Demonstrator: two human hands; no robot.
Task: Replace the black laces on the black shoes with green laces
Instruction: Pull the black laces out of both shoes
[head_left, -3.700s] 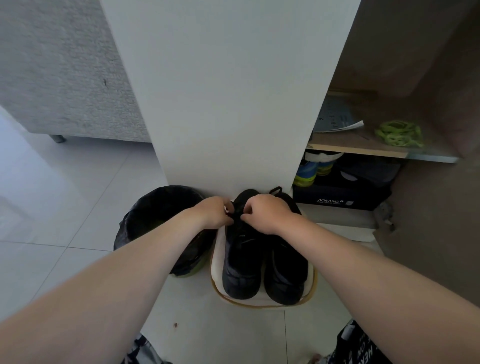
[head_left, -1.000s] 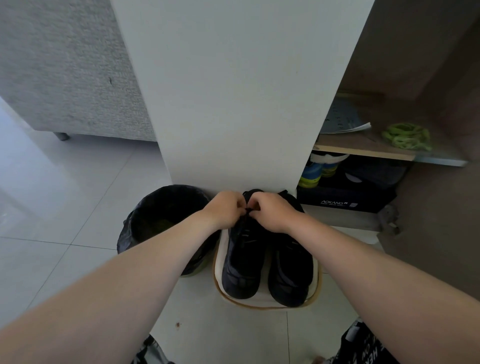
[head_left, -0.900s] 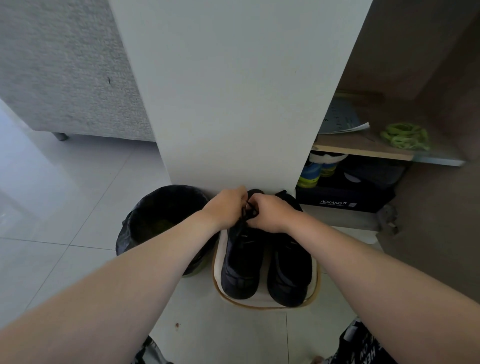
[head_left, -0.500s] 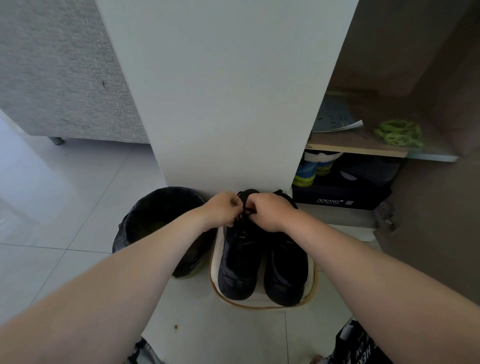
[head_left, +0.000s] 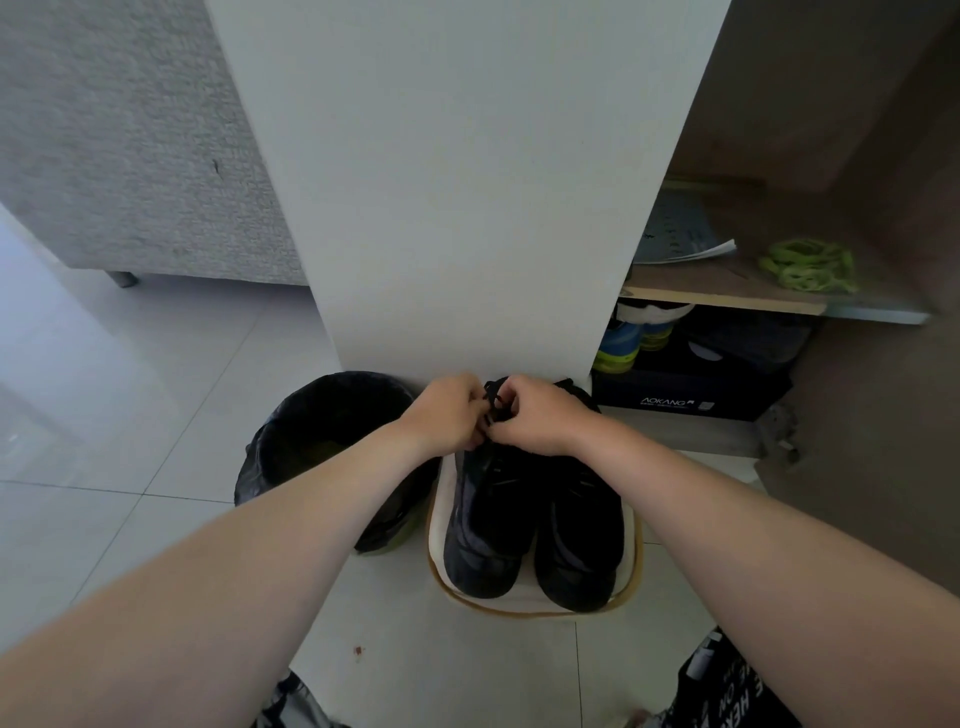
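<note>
Pinching black lace (head_left: 494, 399) between left hand (head_left: 451, 417) and right hand (head_left: 536, 415), atop one black shoe (head_left: 485, 535).

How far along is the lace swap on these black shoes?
Done: nothing visibly; the green laces lie bundled on the shelf. In hand: the left hand and right hand pinch the black lace atop the shoe nearer the bin. Left: unlacing it and the other shoe, then threading green.

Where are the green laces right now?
Head view, upper right: the green laces lie bunched on the wooden shelf, right of the booklet and above the dark shoebox.
</note>
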